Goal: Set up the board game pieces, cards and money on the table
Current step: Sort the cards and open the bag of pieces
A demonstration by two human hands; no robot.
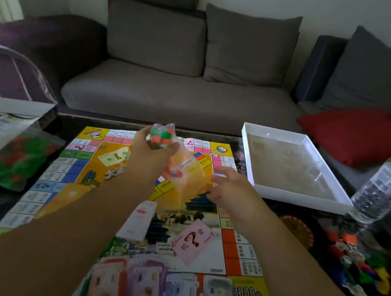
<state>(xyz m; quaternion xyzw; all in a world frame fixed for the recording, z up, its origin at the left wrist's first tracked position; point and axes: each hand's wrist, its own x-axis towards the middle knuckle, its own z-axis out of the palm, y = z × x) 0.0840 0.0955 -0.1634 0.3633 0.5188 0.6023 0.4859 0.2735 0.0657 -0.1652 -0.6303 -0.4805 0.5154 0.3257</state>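
A colourful game board (91, 174) lies flat on the dark table. My left hand (150, 153) grips a clear plastic bag (186, 169) of small red and green pieces above the board's far half. My right hand (228, 185) hovers just right of the bag's lower end, fingers loosely curled; I cannot tell whether it touches the bag. A fan of paper money (158, 289) lies at the board's near edge. A pink card stack (193, 240) and a white card stack (139, 220) rest on the board.
An open white box tray (250, 155) stands at the far right of the table. A plastic water bottle (386, 185) stands right of it. Loose coloured tokens (360, 266) lie at the right. A bag of green and red pieces (13, 161) lies left. A grey sofa (176, 95) is behind.
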